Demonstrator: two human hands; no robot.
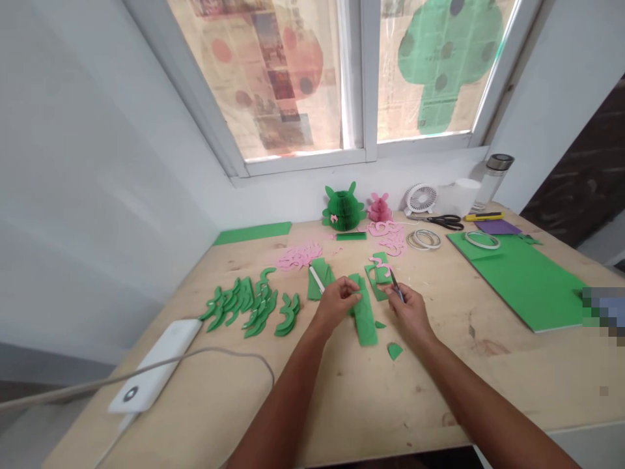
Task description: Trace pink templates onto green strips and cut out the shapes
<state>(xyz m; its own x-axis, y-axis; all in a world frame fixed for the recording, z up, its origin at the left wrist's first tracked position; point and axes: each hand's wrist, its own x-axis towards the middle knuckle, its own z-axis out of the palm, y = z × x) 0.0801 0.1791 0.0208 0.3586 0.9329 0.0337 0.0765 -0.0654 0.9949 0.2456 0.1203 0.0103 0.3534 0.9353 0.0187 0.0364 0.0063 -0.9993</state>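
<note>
My left hand has its fingers bent together at the edge of a folded green paper strip on the table. My right hand is closed around a slim, dark, pointed tool, whose exact kind is hard to make out. Just beyond the right fingers lie green paper pieces with a curved cut-out. A pink curved paper piece rests on top of them. Beside the left hand, a white pen-like tool lies across more green paper. Two small green scraps lie nearby, including a rounded one.
Curved green cut-outs and pink ones are piled on the left. A power bank with a cable sits at front left. Behind stand a green paper animal, black-handled scissors and a fan. Green sheets lie right.
</note>
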